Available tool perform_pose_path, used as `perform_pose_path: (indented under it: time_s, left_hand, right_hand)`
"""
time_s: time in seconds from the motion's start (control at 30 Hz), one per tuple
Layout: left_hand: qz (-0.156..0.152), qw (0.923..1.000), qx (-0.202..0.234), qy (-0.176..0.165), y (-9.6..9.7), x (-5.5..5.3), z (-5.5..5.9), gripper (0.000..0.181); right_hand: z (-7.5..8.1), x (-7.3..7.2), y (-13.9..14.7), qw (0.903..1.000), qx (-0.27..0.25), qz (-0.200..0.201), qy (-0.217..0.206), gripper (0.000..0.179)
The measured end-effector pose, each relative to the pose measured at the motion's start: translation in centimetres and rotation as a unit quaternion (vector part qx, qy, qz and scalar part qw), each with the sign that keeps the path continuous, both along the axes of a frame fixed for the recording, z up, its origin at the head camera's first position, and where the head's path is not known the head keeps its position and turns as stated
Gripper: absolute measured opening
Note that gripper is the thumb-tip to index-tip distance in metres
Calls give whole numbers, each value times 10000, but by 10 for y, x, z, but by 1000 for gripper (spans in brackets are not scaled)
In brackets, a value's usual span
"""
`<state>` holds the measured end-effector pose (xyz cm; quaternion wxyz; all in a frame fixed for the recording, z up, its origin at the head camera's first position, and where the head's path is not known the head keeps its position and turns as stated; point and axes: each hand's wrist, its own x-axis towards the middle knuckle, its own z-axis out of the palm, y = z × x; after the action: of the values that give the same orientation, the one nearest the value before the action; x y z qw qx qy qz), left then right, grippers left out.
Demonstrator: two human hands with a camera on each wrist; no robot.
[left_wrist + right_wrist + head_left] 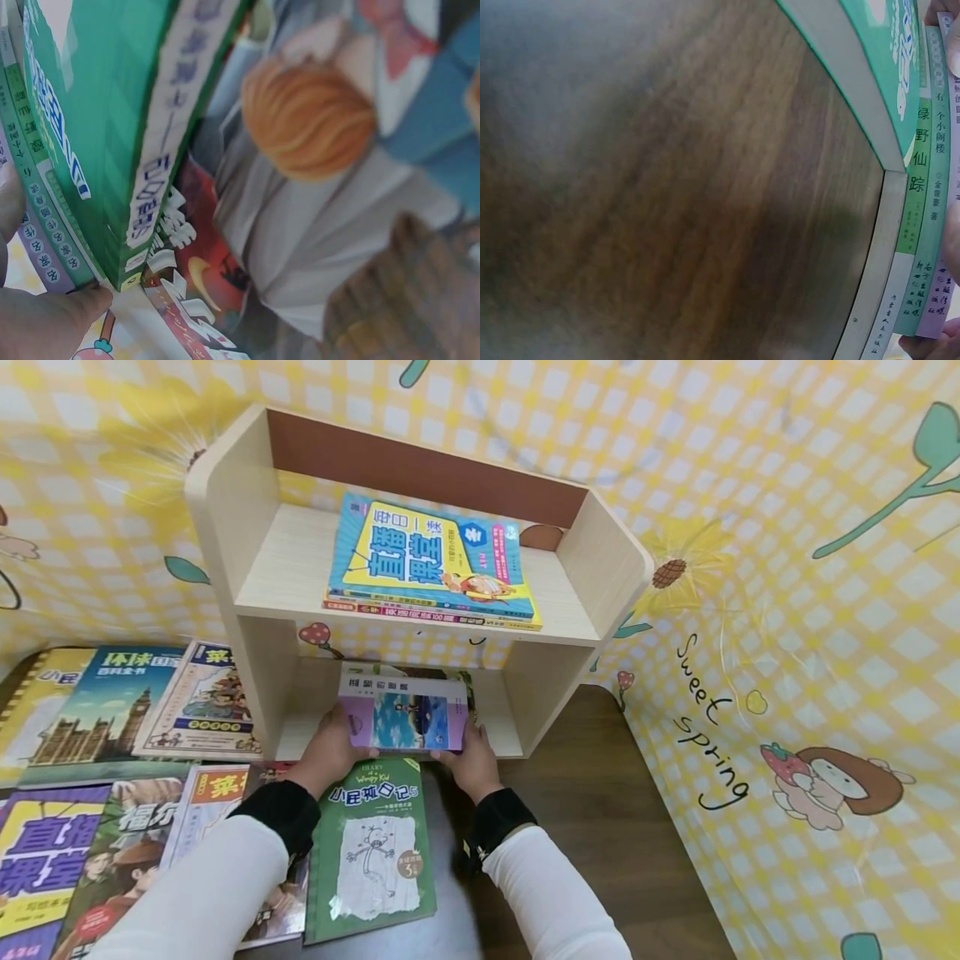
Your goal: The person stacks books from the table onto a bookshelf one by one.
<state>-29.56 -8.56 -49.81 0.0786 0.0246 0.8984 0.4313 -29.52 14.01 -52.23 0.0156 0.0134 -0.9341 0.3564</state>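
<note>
A purple-and-white book [418,722] with a blue sea picture lies on top of a small stack on the lower shelf. My left hand [330,750] grips the stack's left end and my right hand [472,762] its right end. In the right wrist view, a teal-spined book [932,180] and a green-and-white-spined book [917,165] lie beneath the purple one. The left thumb [60,319] shows across the stack's end in the left wrist view. Just in front of the shelf lies a green comic-diary book [371,860].
A pale wooden two-tier bookshelf [300,556] stands against a yellow-checked cloth. On its upper tier sits a pile of blue-covered books [435,556]. Several books and magazines, including a London-cover book [112,702], spread to the left. Dark wooden tabletop [622,827] shows at right.
</note>
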Motion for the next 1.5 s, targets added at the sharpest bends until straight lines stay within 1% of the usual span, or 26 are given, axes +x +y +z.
perform_pose_path:
  time_s: [0.17,0.4,0.47,0.7,0.8,0.9,1.07,1.17,1.27,1.37,1.43,1.5]
  left_hand:
    - [35,9999,-36,-132,0,-5,1,99]
    - [86,9995,-40,-309,2,-9,3,98]
    - [95,9994,-32,-328,2,-10,3,97]
    - [131,9993,46,-360,3,-11,5,99]
    - [170,9991,114,-365,3,-12,6,97]
    - [164,9991,65,-388,3,-12,7,97]
    - [92,9992,-50,-374,2,-13,10,97]
    - [5,9998,16,-194,-1,-13,9,95]
    - [-178,9992,285,213,-6,-11,5,94]
    - [-391,9960,421,690,-13,-9,0,93]
    - [-474,9945,375,857,-19,-6,0,92]
    - [-559,9941,191,913,-26,0,1,94]
  right_hand:
    - [3,-3,-2,9998,59,-180,-105,87]
    - [6,-8,-2,9995,140,-208,-205,85]
    - [7,-8,-2,9994,135,-212,-236,84]
    - [9,-11,0,9994,273,-199,-118,83]
    - [10,-11,0,9995,177,-199,-145,84]
    - [10,-11,0,9995,86,-195,-213,85]
    - [7,-13,-1,9994,134,-215,-250,85]
    - [3,-15,-1,9997,78,-158,-164,84]
    - [-2,-13,2,10000,8,36,26,82]
    - [-2,-4,8,9997,7,189,130,83]
    - [1,6,13,9995,-31,274,178,82]
    - [7,18,18,9991,-200,324,168,82]
